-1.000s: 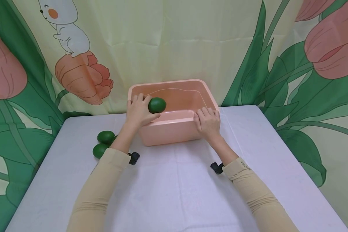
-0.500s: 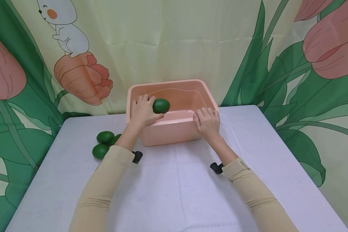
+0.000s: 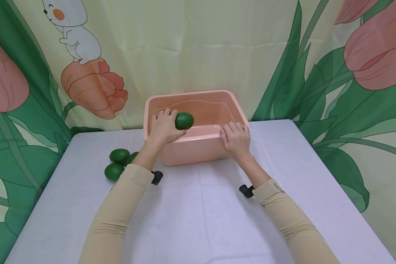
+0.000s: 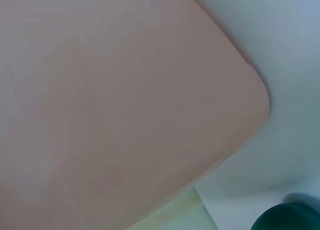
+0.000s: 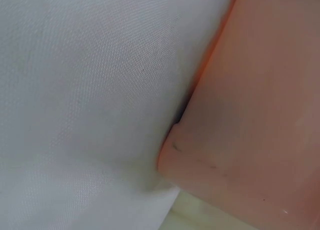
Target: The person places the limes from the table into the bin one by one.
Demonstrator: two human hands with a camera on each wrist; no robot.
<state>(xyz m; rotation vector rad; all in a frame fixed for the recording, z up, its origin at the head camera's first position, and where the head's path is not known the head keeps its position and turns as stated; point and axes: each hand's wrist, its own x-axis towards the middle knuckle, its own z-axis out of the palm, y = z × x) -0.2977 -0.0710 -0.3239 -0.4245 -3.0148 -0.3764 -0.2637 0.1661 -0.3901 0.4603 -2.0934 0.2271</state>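
My left hand (image 3: 164, 127) holds a smooth dark green oval fruit (image 3: 184, 121), avocado-like, between thumb and fingers over the pink plastic bin (image 3: 194, 150). That hand reaches across the bin's front left rim. With curled fingers, my right hand (image 3: 236, 138) grips the bin at its front right corner. The bin stands upright at the back of the table, its visible floor bare. In the left wrist view the bin's outer wall (image 4: 150, 99) fills most of the picture. The right wrist view has the bin's wall (image 5: 250, 115) beside white cloth; neither wrist view includes a hand.
Several more green oval fruits (image 3: 114, 172) lie close together on the white tablecloth (image 3: 198, 220), left of the bin and partly behind my left forearm. One such fruit (image 4: 287, 217) enters the left wrist view's corner. A printed curtain (image 3: 198, 44) hangs behind the table.
My left hand has moved slightly right with the green fruit, further over the bin, and then nearly stopped. My right hand keeps its hold on the bin.
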